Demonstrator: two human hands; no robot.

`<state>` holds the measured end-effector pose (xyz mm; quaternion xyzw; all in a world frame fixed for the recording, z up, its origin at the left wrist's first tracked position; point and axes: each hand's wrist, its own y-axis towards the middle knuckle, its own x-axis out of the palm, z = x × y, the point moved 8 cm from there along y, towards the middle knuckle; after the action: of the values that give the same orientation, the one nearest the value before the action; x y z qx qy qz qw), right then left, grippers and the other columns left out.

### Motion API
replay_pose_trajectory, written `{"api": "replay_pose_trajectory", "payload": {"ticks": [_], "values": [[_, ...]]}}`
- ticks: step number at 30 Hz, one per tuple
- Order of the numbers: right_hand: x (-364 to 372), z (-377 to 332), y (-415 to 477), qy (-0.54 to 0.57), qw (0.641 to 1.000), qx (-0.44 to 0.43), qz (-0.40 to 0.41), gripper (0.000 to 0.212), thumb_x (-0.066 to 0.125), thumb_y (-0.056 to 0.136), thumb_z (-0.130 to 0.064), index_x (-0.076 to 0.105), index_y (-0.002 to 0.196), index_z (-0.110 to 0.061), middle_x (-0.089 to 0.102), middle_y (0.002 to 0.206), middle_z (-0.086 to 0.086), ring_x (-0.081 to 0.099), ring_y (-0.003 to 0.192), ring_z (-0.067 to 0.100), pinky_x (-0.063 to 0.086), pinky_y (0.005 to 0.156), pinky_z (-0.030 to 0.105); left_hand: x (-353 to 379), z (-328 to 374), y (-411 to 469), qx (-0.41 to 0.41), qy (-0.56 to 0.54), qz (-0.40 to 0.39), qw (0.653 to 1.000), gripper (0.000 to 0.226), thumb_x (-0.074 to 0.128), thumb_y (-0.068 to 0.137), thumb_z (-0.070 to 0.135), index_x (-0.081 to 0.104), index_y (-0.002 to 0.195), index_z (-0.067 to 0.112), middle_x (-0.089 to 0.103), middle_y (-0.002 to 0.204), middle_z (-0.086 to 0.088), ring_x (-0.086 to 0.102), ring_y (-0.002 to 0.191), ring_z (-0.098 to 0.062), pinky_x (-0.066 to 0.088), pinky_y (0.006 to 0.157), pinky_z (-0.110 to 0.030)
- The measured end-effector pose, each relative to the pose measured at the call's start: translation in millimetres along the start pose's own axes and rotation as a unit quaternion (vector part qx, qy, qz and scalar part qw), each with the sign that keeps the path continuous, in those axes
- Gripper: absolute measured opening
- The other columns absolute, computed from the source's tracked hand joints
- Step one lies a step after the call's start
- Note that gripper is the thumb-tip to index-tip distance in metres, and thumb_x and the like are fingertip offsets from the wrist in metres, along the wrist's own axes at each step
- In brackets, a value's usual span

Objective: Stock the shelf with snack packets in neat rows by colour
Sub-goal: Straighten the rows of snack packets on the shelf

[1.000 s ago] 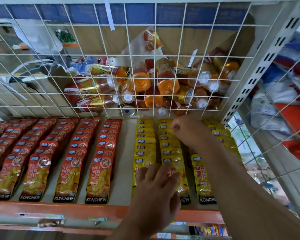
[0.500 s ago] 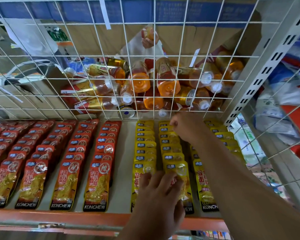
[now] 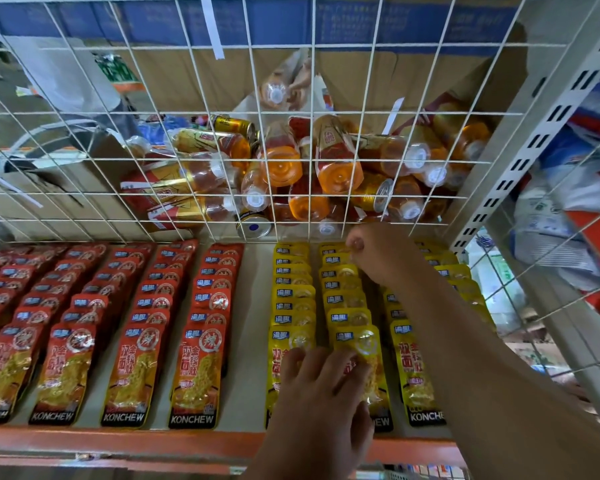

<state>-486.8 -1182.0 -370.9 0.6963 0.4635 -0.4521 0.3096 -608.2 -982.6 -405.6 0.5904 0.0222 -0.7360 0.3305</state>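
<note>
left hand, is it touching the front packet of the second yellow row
Touching. The head view shows the left hand spread flat, its fingertips lying directly on the front packet, with no gap.

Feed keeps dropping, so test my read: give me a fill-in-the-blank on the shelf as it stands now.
The left hand rests on front packets coloured ____.
The right hand is by the mesh, at the ____ of the shelf.
The red packets read ____ along the bottom.
The bottles hold ____ drink.
Missing: yellow; back; KONCHEW; orange.
</note>
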Motion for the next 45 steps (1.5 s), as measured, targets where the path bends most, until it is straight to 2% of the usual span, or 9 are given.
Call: {"api": "replay_pose_trajectory", "payload": {"ticks": [2,6,10,18,23,34,36,40,45], "values": [[-3.1,-6.0,-3.7,-0.006,1.000,-0.019,0.005,0.015,0.062,0.095,-0.019,0.074,0.102,-0.022,0.070,0.100,-0.002,0.061,0.085,0.014,0.043,0.073,0.027,-1.1,0.6,0.1,0.003,-0.001,0.008,1.000,0.046,0.071,0.074,0.041,0.069,0.119,0.029,0.061,0.124,0.007,0.058,0.106,-0.016,0.045,0.093,-0.044],[3.6,-12.2,-9.5,-0.039,0.998,-0.035,-0.026,0.013,0.063,0.093,-0.022,0.077,0.094,-0.020,0.072,0.094,-0.001,0.066,0.084,0.015,0.050,0.076,0.029,-0.8,0.6,-0.3,0.005,-0.002,0.010,1.000,0.046,0.071,0.075,0.041,0.069,0.119,0.028,0.061,0.124,0.006,0.058,0.107,-0.017,0.045,0.093,-0.045],[6.6,-10.5,-12.1,-0.036,0.999,-0.033,-0.018,0.011,0.064,0.093,-0.020,0.076,0.093,-0.020,0.070,0.094,-0.001,0.059,0.079,0.012,0.041,0.071,0.026,-0.6,0.0,-1.0,0.003,-0.001,0.008,1.000,0.044,0.070,0.076,0.042,0.068,0.118,0.028,0.060,0.124,0.007,0.057,0.108,-0.017,0.045,0.095,-0.045],[5.4,-2.6,-15.7,-0.030,0.999,-0.014,-0.007,0.013,0.061,0.093,-0.018,0.072,0.091,-0.023,0.067,0.091,0.000,0.061,0.082,0.016,0.048,0.072,0.029,-0.2,-0.3,-1.2,0.004,0.003,0.003,1.000,0.045,0.069,0.077,0.042,0.068,0.119,0.028,0.060,0.126,0.007,0.057,0.110,-0.017,0.045,0.096,-0.046],[5.0,-4.6,-17.2,-0.027,0.999,-0.016,-0.005,0.010,0.063,0.093,-0.019,0.073,0.095,-0.021,0.068,0.093,0.000,0.063,0.084,0.017,0.055,0.079,0.034,1.1,-0.3,-1.6,0.005,0.004,0.000,1.000,0.044,0.068,0.078,0.042,0.067,0.120,0.028,0.060,0.125,0.006,0.057,0.110,-0.018,0.045,0.096,-0.048],[5.7,-3.5,-14.6,-0.032,0.999,-0.022,-0.004,0.010,0.064,0.091,-0.019,0.073,0.089,-0.022,0.067,0.091,0.000,0.062,0.082,0.017,0.050,0.072,0.031,4.1,-1.7,-1.9,0.003,0.005,0.003,1.000,0.046,0.069,0.077,0.041,0.067,0.121,0.028,0.060,0.125,0.005,0.057,0.110,-0.020,0.045,0.099,-0.051],[5.3,-2.5,-14.0,-0.026,1.000,-0.015,-0.006,0.010,0.063,0.092,-0.019,0.072,0.094,-0.024,0.068,0.096,0.000,0.062,0.085,0.016,0.052,0.074,0.032,4.1,-1.7,-1.9,0.003,0.006,0.000,1.000,0.047,0.069,0.076,0.042,0.067,0.121,0.028,0.060,0.126,0.005,0.058,0.111,-0.020,0.046,0.099,-0.051],[4.3,-5.9,-12.5,-0.009,1.000,-0.019,-0.009,0.025,0.063,0.095,-0.024,0.069,0.119,-0.025,0.068,0.119,0.000,0.063,0.107,0.020,0.053,0.092,0.040,4.4,-2.2,-1.9,0.002,0.010,-0.008,1.000,0.047,0.068,0.077,0.043,0.067,0.122,0.028,0.059,0.127,0.005,0.057,0.113,-0.019,0.046,0.099,-0.051],[6.7,-3.6,-9.1,-0.017,1.000,-0.011,-0.018,0.026,0.060,0.097,-0.024,0.069,0.122,-0.023,0.068,0.122,0.003,0.063,0.108,0.021,0.053,0.092,0.039,3.9,-1.7,-2.4,0.003,0.007,-0.008,1.000,0.047,0.069,0.077,0.043,0.066,0.122,0.028,0.059,0.127,0.005,0.056,0.113,-0.019,0.046,0.098,-0.051]]}}
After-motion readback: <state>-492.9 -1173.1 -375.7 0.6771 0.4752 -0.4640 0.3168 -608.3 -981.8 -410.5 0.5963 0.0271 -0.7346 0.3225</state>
